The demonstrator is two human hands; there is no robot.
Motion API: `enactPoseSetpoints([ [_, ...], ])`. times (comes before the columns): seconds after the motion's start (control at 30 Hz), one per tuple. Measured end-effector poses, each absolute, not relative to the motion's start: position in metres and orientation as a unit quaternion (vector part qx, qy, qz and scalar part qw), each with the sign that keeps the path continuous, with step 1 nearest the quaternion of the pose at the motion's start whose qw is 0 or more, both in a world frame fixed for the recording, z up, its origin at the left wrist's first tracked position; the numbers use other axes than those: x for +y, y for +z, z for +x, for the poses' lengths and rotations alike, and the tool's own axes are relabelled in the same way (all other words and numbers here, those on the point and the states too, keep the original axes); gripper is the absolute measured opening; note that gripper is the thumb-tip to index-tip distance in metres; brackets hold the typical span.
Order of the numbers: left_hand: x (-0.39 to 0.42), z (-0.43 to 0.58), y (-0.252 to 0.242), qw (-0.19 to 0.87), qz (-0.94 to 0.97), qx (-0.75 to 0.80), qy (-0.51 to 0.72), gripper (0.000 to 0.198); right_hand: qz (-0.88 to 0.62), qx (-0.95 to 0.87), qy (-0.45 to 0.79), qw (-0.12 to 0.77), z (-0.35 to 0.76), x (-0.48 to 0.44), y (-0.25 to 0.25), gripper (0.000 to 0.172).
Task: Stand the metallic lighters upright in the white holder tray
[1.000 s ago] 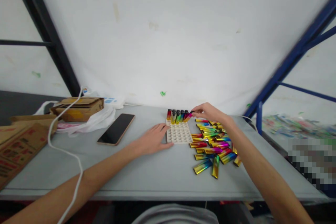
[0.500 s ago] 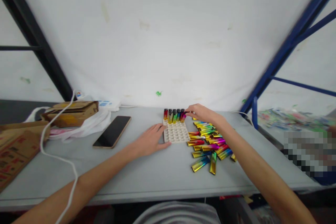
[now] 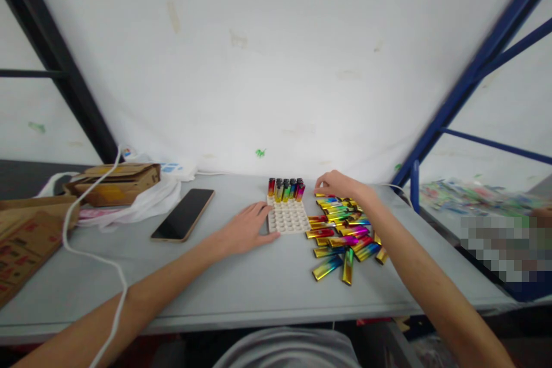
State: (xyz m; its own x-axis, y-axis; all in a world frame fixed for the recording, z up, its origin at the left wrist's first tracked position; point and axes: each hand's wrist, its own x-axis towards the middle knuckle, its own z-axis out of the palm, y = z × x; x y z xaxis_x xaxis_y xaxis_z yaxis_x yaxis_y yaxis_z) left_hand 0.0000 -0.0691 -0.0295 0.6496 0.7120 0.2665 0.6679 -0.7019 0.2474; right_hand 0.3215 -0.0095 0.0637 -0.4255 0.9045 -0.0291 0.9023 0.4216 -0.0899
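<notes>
A white holder tray (image 3: 288, 220) with rows of holes lies on the table. Along its back, several shiny coloured lighters (image 3: 286, 190) stand upright with dark tops. My left hand (image 3: 249, 228) rests open at the tray's left edge, thumb spread toward its near corner. To the right is a loose pile of metallic rainbow lighters (image 3: 340, 230) lying flat. At the back of that pile my right hand (image 3: 338, 185) has its fingers curled down and pinched at the end of a lying lighter (image 3: 322, 194); part of the grip is hidden.
A black-screened phone (image 3: 183, 215) lies left of the tray. Farther left are cardboard boxes (image 3: 112, 184), a white plastic bag (image 3: 144, 204) and a white cable (image 3: 97, 257). A blue metal frame (image 3: 457, 86) slants up at the right; a white wall (image 3: 276, 69) stands behind.
My right hand has let go of a lighter at the right end of the standing rows and moved right to the back of the pile. My left hand has stayed at the tray.
</notes>
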Motion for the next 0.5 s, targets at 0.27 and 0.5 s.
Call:
enactPoseSetpoints([
  [0.27,-0.069,0.0,-0.028,0.072,0.904,0.383,0.179,0.06,-0.535,-0.836,0.108,0.058,0.387,-0.009,0.019,0.029],
  [0.5,-0.068,-0.001,-0.028,0.075,0.905,0.38,0.176,0.06,-0.552,-0.824,0.124,0.045,0.384,-0.003,0.015,0.026],
])
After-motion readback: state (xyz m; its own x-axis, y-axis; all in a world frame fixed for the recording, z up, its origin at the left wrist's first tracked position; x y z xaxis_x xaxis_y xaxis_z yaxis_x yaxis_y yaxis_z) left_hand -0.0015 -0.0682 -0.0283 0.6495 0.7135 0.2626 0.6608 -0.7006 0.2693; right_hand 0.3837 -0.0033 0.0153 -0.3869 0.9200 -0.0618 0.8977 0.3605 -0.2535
